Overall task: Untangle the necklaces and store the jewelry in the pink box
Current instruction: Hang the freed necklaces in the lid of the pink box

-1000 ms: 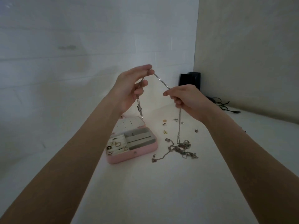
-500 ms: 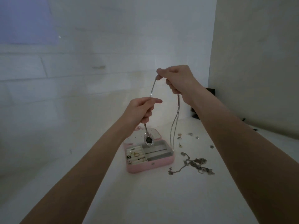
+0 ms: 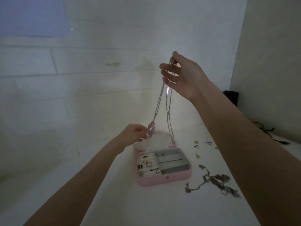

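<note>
Pink and open, the jewelry box (image 3: 162,179) sits on the white table (image 3: 162,209), its perforated lid (image 3: 156,141) tipped back. Rings (image 3: 147,165) fill the left slots; the grey compartments on the right hold one small piece, too blurred to tell. High above the box, the right hand (image 3: 182,75) pinches a silver necklace (image 3: 167,111), whose strands hang down to the lid. The left hand (image 3: 133,133) grips its pendant (image 3: 150,130) beside the lid's left edge. A tangled heap of chains (image 3: 216,181) lies right of the box.

left forearm (image 3: 91,173): bare, no sleeve | right forearm (image 3: 241,128): bare, no sleeve
</note>
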A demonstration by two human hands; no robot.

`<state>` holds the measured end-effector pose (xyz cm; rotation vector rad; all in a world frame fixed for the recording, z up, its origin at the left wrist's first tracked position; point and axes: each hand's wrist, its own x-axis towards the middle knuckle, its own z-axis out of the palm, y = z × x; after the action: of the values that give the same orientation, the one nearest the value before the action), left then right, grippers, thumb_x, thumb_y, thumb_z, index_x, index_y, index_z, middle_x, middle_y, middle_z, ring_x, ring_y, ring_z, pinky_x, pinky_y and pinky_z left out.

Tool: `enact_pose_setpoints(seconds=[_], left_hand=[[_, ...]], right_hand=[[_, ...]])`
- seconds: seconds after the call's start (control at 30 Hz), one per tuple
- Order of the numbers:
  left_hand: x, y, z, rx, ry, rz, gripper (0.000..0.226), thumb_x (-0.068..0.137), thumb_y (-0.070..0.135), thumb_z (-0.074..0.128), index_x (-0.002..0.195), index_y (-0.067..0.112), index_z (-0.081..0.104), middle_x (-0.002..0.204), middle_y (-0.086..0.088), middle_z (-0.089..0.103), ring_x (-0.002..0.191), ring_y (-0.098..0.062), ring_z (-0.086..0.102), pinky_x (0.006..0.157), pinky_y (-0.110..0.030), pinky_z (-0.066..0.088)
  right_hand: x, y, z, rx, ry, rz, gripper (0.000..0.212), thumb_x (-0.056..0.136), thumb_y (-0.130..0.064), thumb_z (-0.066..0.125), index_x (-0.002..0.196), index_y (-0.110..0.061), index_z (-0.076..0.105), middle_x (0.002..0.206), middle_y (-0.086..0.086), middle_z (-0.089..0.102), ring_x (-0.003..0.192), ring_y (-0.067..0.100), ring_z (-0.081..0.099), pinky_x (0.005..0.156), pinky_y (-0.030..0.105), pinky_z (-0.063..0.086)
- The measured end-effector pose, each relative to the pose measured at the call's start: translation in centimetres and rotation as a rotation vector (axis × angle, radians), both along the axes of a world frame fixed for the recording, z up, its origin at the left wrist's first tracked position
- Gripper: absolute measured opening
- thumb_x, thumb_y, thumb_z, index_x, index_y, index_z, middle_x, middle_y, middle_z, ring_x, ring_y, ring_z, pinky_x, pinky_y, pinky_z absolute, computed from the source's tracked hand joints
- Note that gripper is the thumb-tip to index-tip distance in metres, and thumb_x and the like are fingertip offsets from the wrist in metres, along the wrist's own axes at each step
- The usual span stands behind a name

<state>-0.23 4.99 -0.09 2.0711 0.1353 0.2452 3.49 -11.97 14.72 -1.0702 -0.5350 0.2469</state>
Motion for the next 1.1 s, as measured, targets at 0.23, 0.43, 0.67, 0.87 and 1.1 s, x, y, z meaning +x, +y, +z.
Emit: enact_pose_setpoints(seconds=[0.23, 0.43, 0.67, 0.87, 1.1], left_hand=[[9.3, 1.1, -3.8, 0.724, 0.03, 0.091, 0.024, 0.096, 0.013, 0.044, 0.107, 0.005, 0.065, 0.112, -0.01, 0.062, 0.102, -0.025, 0.056, 0.085, -0.029, 0.04], [12.2, 0.2, -5.1, 0.99, 0.098, 0.053, 0.027, 0.094, 0.006, 0.039, 0.105, 0.001, 0.062, 0.112, -0.014, 0.059, 0.097, -0.024, 0.054, 0.083, -0.028, 0.04], [12.2, -0.4, -3.4, 1.344, 0.103, 0.151, 0.026, 0.094, 0.003, 0.041, 0.113, 0.004, 0.058, 0.114, -0.016, 0.06, 0.105, -0.033, 0.058, 0.082, -0.036, 0.045], [7.1, -1.2, 2.0, 1.129, -0.193, 0.12, 0.023, 0.099, 0.021, 0.033, 0.105, 0.006, 0.049, 0.09, -0.015, 0.062, 0.075, -0.029, 0.054, 0.065, -0.037, 0.043], [-0.5, -3.3, 2.7, 0.596, -0.097, -0.283, 0.027, 0.094, 0.034, 0.049, 0.084, 0.014, 0.065, 0.081, 0.005, 0.07, 0.072, -0.006, 0.066, 0.068, -0.016, 0.049]], right_hand=[[4.7, -0.2, -1.6, -0.025, 0.036, -0.08, 0.033, 0.093, -0.016, 0.046, 0.061, -0.015, 0.039, 0.041, -0.007, 0.03, 0.033, 0.007, 0.017, 0.034, 0.018, 0.011], [7.7, -0.4, -3.1, -0.06, 0.041, 0.007, 0.033, 0.095, -0.018, 0.046, 0.063, -0.015, 0.04, 0.042, -0.006, 0.031, 0.031, 0.006, 0.017, 0.031, 0.018, 0.013], [8.4, -0.1, -4.1, -0.064, 0.087, 0.045, 0.033, 0.095, -0.017, 0.046, 0.063, -0.014, 0.04, 0.041, -0.006, 0.032, 0.03, 0.006, 0.018, 0.03, 0.017, 0.014], [7.4, -0.6, -2.8, -0.049, 0.047, -0.038, 0.033, 0.094, -0.018, 0.047, 0.062, -0.014, 0.042, 0.041, -0.006, 0.035, 0.032, 0.006, 0.019, 0.032, 0.018, 0.014], [5.0, -1.0, -1.1, -0.238, -0.146, -0.3, 0.032, 0.089, -0.013, 0.048, 0.058, -0.015, 0.041, 0.047, -0.003, 0.034, 0.034, 0.008, 0.019, 0.034, 0.018, 0.013]])
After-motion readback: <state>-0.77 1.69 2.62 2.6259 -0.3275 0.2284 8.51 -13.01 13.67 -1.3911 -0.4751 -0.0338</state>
